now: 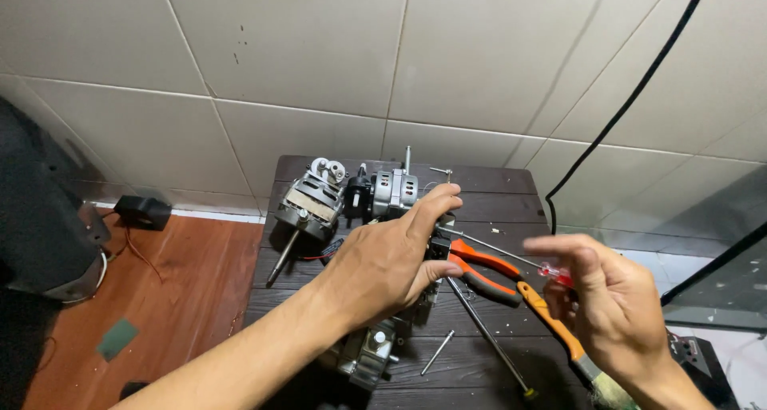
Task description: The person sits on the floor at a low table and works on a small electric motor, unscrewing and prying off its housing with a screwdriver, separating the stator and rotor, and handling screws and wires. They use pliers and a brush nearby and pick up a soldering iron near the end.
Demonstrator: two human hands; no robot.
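1. Left hand (387, 262) lies over the grey motor (394, 193) at table centre, fingers curled together on its housing, index tip at the 12 o'clock edge; a firm grip is likely, but contact under the palm is hidden
2. Right hand (611, 302) hovers at 4 o'clock of the motor, thumb and fingers pinched on the red-handled screwdriver (511, 254); its thin shaft points to 10 o'clock, toward the left hand
3. Risk: if the tip slips off a screw, it could jab the left fingers
4. Second motor (311, 206) sits at 9 o'clock, its shaft pointing toward the table (495, 182) edge; a nudge could roll it off
5. Orange pliers (483, 270), a loose rod (489, 334) and a pin (438, 352) lie between the hands; an elbow sweep could scatter them
6. Black cable (615, 118) hangs at 2 o'clock; it could snag the right wrist
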